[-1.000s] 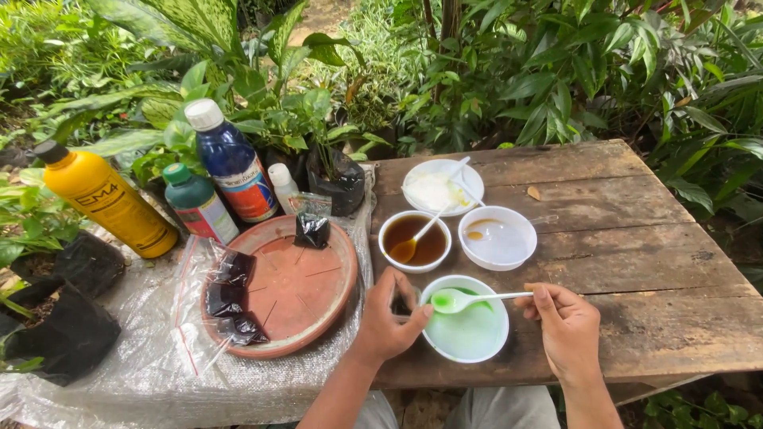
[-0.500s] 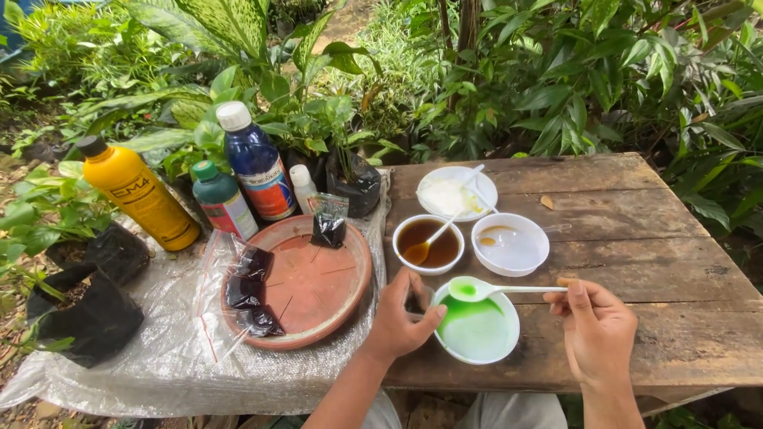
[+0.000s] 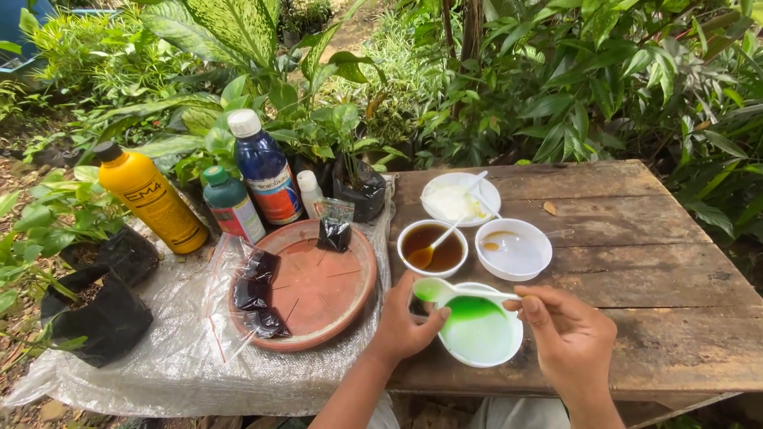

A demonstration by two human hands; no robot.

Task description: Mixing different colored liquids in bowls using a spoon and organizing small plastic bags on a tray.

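While the left hand (image 3: 405,326) is gripping the near-left rim of the green bowl (image 3: 481,334), thumb hooked over the edge and fingers curled around the outside, the right hand (image 3: 568,342) is pinching the handle of a white spoon (image 3: 457,291) between thumb and fingertips. The spoon is lying level across the bowl's far rim, its scoop tinted green and pointing left. The bowl is white and round, holding a shallow pool of pale green liquid with a darker green streak near its far side.

Just beyond the green bowl, a brown bowl (image 3: 431,248) of amber liquid is holding its own spoon, and to that one's right a nearly empty bowl (image 3: 513,250) is showing only a smear. Farther beyond, a powder dish (image 3: 459,199) is sitting with a spoon leaning on it. Left of the green bowl, a clay saucer (image 3: 318,278) is carrying small dark packets (image 3: 258,290) on clear plastic sheeting (image 3: 159,357). Behind the saucer, a yellow bottle (image 3: 152,199), a green bottle (image 3: 230,205) and a blue bottle (image 3: 266,171) are standing upright.

The green bowl is sitting close to the near edge of the wooden worktop (image 3: 660,262). To the bowl's right, bare planks are running out to the worktop's right edge, where leaves are overhanging.
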